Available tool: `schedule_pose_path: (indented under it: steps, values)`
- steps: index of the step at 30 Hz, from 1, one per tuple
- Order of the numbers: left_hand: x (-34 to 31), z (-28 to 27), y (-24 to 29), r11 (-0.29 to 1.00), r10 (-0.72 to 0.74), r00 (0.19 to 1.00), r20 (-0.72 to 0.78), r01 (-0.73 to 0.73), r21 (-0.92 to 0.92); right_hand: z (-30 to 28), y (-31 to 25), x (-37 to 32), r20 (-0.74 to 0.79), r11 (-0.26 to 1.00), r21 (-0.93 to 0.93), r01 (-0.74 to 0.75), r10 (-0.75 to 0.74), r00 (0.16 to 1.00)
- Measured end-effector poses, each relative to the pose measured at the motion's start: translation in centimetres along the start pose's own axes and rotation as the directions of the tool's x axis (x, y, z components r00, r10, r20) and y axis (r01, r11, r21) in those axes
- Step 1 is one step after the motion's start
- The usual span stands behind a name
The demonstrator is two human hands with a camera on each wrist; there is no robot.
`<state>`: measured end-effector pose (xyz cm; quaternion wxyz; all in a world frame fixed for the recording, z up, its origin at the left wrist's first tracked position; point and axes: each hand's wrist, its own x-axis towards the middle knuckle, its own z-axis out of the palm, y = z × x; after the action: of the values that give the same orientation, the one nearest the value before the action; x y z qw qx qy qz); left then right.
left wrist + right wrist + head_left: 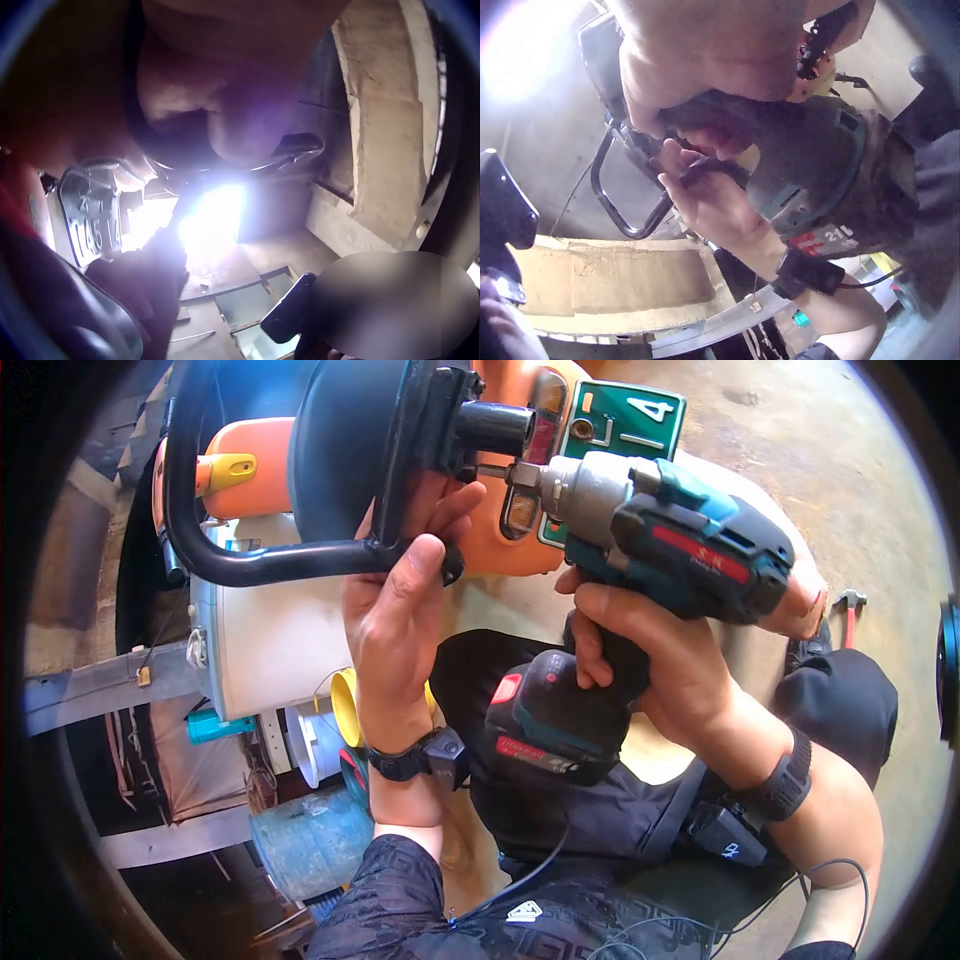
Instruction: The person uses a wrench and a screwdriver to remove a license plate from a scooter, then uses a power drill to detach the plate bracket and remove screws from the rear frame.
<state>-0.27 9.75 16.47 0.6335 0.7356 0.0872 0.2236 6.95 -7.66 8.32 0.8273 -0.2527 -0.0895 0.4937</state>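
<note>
My left hand [395,620] grips a black tubular frame [285,560] beside its bracket, thumb in front and fingertips behind. In the right wrist view that left hand [716,202] lies against the bent black tube [656,217]. My right hand [670,650] grips the handle of a teal and black impact wrench [700,540], with its battery [560,715] hanging below. The wrench's socket [525,475] and a thin shaft point left at the bracket [450,420], just below a short black tube [495,428]. Whether the shaft's tip touches a bolt is hidden.
Behind the bracket are an orange vehicle body [490,550] with tail lights and a green plate [665,410]. A hammer [850,605] lies on the floor at the right. At the left stand a white appliance [285,640], a yellow container [345,705] and a blue drum [310,845].
</note>
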Motion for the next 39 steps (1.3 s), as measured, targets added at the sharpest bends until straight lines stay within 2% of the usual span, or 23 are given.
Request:
schedule_pose_path:
  steps: [4, 6, 10, 11, 12, 13, 14, 16, 17, 18, 19, 20, 21, 22, 24, 28, 30, 32, 34, 38, 39]
  values:
    - [0.1, -0.1, 0.0, 1.0, -0.008, 1.0, 0.018, 0.008, 0.0, -0.8, 0.7, 0.5, -0.039, 0.998, -0.045, 0.032, -0.033, 0.999]
    - [0.1, -0.2, -0.1, 1.0, -0.009, 1.0, 0.018, 0.009, 0.011, -2.3, 1.9, 0.7, 0.002, 0.972, -0.212, 0.106, -0.108, 0.994]
    - [0.1, -0.3, -0.1, 0.999, 0.019, 1.0, 0.018, -0.02, 0.048, -1.1, 0.9, 0.6, -0.048, 0.944, -0.3, 0.138, -0.159, 0.986]
    - [0.0, -0.3, -0.2, 0.998, 0.018, 1.0, 0.014, -0.019, 0.055, -0.8, -0.1, 0.6, 0.063, 0.613, -0.71, 0.348, -0.437, 0.897]
    - [-0.1, -0.3, -0.3, 0.999, 0.019, 1.0, -0.002, -0.019, 0.045, -0.7, -1.3, 0.5, 0.29, 0.085, -0.905, 0.417, -0.594, 0.75]
    - [-0.1, -0.3, -0.4, 0.999, 0.02, 1.0, -0.017, -0.02, 0.035, -0.9, -3.0, 0.2, 0.468, -0.22, -0.881, 0.419, -0.538, 0.701]
    - [-0.2, -0.3, -0.5, 0.999, 0.019, 1.0, -0.019, -0.018, 0.037, -0.4, -3.3, 0.1, 0.468, -0.218, -0.881, 0.421, -0.537, 0.702]
    - [-0.3, -0.3, -0.5, 0.999, 0.018, 1.0, -0.022, -0.017, 0.037, 1.1, -3.3, -0.5, 0.186, -0.034, -0.979, 0.2, -0.537, 0.823]
    - [-0.3, -0.3, -0.5, 0.999, 0.017, 1.0, -0.023, -0.016, 0.039, 1.0, -3.3, -0.9, 0.192, -0.092, -0.981, 0.168, -0.504, 0.842]
    - [-0.2, -0.3, -0.5, 0.998, 0.021, 1.0, -0.02, -0.02, 0.052, 0.0, -2.3, -0.5, 0.192, -0.091, -0.981, 0.17, -0.503, 0.843]
    - [-0.2, -0.4, -0.5, 0.998, 0.025, 1.0, -0.017, -0.023, 0.066, -0.3, -1.0, 0.6, 0.092, 0.276, -0.935, 0.225, -0.422, 0.902]
    - [-0.2, -0.4, -0.6, 0.997, 0.023, 1.0, -0.018, -0.021, 0.07, -0.6, -0.3, 1.2, 0.031, 0.609, -0.762, 0.219, -0.304, 0.952]
    - [-0.1, -0.4, -0.6, 0.997, 0.02, 1.0, -0.019, -0.018, 0.07, -0.7, -0.5, 0.3, -0.12, 0.927, -0.369, -0.065, 0.022, 0.993]
    - [0.0, -0.4, -0.6, 0.997, 0.017, 1.0, -0.019, -0.016, 0.069, -0.3, -0.2, 0.5, -0.132, 0.969, -0.245, -0.029, -0.004, 0.991]
    - [0.1, -0.4, -0.5, 0.998, 0.011, 1.0, -0.017, -0.01, 0.069, -0.5, -0.8, 0.7, -0.057, 0.99, -0.09, -0.113, 0.108, 0.993]
    - [0.1, -0.6, -0.5, 0.998, 0.006, 1.0, -0.008, -0.006, 0.061, -0.4, -1.2, 0.6, -0.011, 0.981, 0.054, -0.187, 0.187, 0.982]
    - [0.0, -0.7, -0.5, 0.998, 0.005, 1.0, -0.008, -0.004, 0.061, -0.5, -1.3, 0.5, 0.072, 0.951, 0.165, -0.26, 0.252, 0.965]
    - [0.0, -0.7, -0.6, 0.998, 0.003, 1.0, -0.006, -0.003, 0.058, -0.4, -1.7, 0.2, 0.067, 0.935, 0.196, -0.295, 0.288, 0.955]
    - [0.1, -0.7, -0.6, 0.998, 0.003, 1.0, -0.001, -0.003, 0.055, -0.6, -2.2, -0.2, 0.141, 0.845, 0.375, -0.382, 0.355, 0.924]
    - [0.1, -0.6, -0.5, 0.999, -0.001, 1.0, 0.005, 0.001, 0.047, -0.4, -2.2, -0.3, 0.131, 0.846, 0.362, -0.391, 0.369, 0.92]
    - [0.1, -0.6, -0.4, 0.999, -0.007, 1.0, -0.001, 0.007, 0.054, -0.3, -2.0, -0.2, 0.077, 0.907, 0.273, -0.322, 0.313, 0.947]
